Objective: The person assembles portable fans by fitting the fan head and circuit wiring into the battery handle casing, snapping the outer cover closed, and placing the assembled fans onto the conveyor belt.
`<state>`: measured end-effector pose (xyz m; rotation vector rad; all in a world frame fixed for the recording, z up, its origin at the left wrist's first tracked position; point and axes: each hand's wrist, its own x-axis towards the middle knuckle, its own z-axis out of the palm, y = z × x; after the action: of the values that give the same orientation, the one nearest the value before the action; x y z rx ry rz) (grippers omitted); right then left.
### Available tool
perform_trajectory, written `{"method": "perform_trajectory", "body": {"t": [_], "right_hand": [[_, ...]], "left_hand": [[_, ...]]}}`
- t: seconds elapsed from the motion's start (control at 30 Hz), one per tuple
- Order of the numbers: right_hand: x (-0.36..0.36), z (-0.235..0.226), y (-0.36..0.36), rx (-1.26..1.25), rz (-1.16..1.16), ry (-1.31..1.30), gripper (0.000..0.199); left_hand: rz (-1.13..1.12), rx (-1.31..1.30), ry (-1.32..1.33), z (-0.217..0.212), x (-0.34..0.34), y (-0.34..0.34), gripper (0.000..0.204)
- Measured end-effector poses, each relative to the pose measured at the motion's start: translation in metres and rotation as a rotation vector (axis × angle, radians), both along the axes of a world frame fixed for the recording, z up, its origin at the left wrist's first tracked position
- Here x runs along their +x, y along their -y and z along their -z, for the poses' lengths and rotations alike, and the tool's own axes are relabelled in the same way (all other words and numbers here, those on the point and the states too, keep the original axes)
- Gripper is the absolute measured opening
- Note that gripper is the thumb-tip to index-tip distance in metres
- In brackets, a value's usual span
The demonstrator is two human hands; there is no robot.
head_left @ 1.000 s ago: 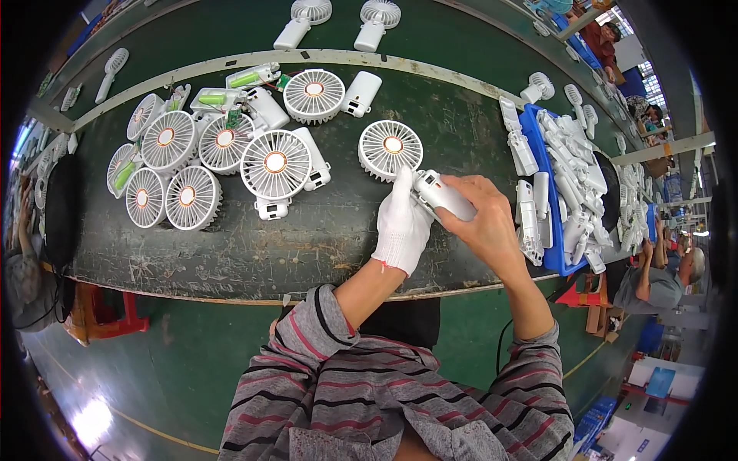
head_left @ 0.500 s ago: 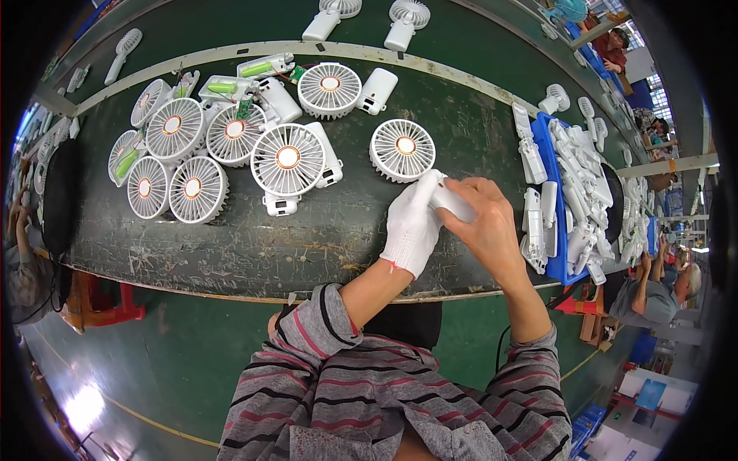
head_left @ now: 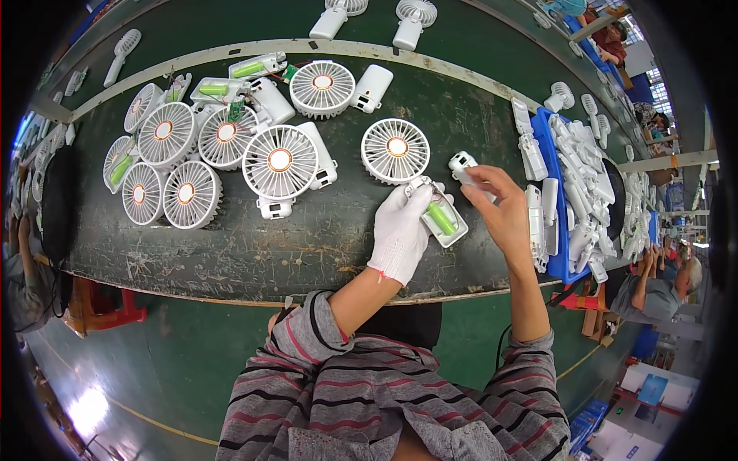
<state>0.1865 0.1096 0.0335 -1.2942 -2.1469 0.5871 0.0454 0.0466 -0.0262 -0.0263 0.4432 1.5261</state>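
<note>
On the desk [head_left: 231, 253], a cluster of fans [head_left: 223, 154] lies already built. An open handle [head_left: 444, 221], its green cell bared, is held down by the gloved left hand [head_left: 400, 230]; its cover [head_left: 463, 164], pinched in the right hand [head_left: 503, 211], is not yet fitted.

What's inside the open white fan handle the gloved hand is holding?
A green cylindrical battery lies in the open white plastic fan handle, held by the left hand. Its upper end and anything beneath the battery are covered.
</note>
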Motion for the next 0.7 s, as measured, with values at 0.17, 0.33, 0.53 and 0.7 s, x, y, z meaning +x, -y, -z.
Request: {"method": "perform_trajectory", "body": {"t": [0.17,0.33,0.53,0.7], "right_hand": [[-0.023,0.016,0.000,-0.633,-0.096,-0.434,0.014],[-0.025,0.021,-0.012,-0.832,-0.152,-0.474,0.009],[-0.032,0.021,-0.016,-0.866,-0.153,-0.468,0.010],[-0.018,0.016,-0.017,-0.543,-0.078,-0.330,0.019]], "left_hand": [[-0.033,-0.098,-0.106,-0.001,-0.002,0.003,0.017],[0.020,-0.123,-0.111,-0.004,-0.006,0.003,0.016],[-0.041,-0.175,-0.175,0.001,-0.006,-0.001,0.016],[0.070,-0.127,-0.100,-0.009,-0.010,0.001,0.016]]}}
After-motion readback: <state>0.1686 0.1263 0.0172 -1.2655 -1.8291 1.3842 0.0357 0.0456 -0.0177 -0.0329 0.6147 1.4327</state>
